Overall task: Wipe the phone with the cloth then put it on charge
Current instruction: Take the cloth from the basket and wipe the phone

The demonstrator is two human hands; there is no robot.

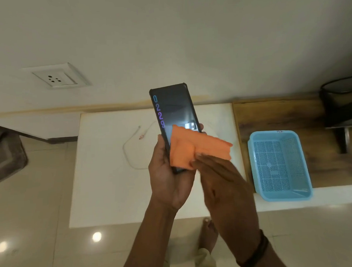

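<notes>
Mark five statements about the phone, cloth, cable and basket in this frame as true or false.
1. The left hand holds the phone. True.
2. The cloth is blue. False: it is orange.
3. The right hand presses the cloth against the lower part of the phone's screen. True.
4. The charging cable is plugged into the phone. False: it lies loose on the white table, and the phone is held up above it.
5. The cloth lies in the blue basket. False: nothing shows in the basket, and the cloth is on the phone.
</notes>
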